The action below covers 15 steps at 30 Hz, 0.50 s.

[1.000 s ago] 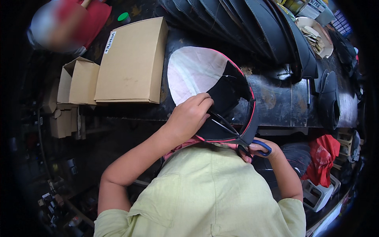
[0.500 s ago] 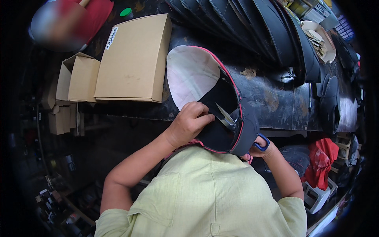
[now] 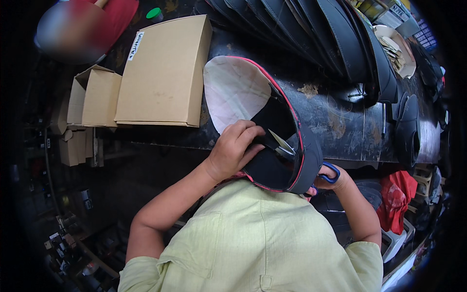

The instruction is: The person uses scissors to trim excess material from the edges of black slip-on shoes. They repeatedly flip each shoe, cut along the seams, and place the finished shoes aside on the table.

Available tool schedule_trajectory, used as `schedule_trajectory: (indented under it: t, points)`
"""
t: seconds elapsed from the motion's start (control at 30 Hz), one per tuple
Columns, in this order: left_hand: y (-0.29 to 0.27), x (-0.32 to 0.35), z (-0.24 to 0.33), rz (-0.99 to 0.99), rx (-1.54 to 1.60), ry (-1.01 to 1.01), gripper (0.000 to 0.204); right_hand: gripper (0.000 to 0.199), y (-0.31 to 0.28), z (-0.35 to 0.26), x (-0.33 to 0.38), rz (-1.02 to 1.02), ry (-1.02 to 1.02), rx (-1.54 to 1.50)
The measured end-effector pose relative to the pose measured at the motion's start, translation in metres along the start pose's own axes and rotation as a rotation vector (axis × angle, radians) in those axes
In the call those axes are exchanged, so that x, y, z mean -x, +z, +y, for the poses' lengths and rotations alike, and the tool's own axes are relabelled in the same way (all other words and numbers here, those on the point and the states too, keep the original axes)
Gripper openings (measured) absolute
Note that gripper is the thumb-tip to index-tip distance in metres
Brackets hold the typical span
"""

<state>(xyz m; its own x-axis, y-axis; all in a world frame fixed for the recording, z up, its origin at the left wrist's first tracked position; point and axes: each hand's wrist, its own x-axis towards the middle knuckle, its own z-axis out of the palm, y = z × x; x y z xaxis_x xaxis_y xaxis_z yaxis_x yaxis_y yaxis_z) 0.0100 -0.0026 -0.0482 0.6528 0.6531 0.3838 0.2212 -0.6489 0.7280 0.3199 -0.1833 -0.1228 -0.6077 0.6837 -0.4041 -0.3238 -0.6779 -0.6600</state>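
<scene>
In front of my chest sits a black stitched, hollow piece (image 3: 311, 153) with pink edging and a pale lining (image 3: 236, 90); its exact kind is unclear. My left hand (image 3: 236, 150) reaches over its near-left side, thumb and index finger bent toward each other around something dark and thin I cannot make out. My right hand (image 3: 335, 180), beyond the right wall, grips the blue handles of scissors (image 3: 284, 144). Their blades stick out inside the hollow, slightly apart, points toward my left fingers. The wall hides the middle of the scissors.
A closed cardboard box (image 3: 160, 78) and a smaller open box (image 3: 99, 100) stand on the dark worktable (image 3: 340, 121). Curved black panels (image 3: 311, 39) are stacked at the back. A tray of small pieces (image 3: 396, 51) lies far right, a red bag (image 3: 396, 197) below. Another person (image 3: 114, 22) is far left.
My right hand and the scissors have shifted slightly right. The left hand's index finger has lifted away from the thumb a little. The black piece's right wall has moved slightly right.
</scene>
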Motion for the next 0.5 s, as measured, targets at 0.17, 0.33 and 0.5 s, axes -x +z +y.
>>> schedule_trajectory:
  t: [0.17,0.33,0.5]
  points:
    - [0.001,-0.004,0.0,-0.062,-0.114,0.106,0.018,0.057,-0.005,-0.007,-0.006,-0.036,0.04,-0.338]
    - [0.001,-0.003,-0.002,-0.102,-0.144,0.076,0.018,0.059,-0.005,0.002,-0.003,0.065,-0.063,-0.032]
    - [-0.002,-0.001,-0.008,-0.14,-0.158,0.222,0.013,0.063,-0.001,0.017,0.001,0.078,-0.076,0.227]
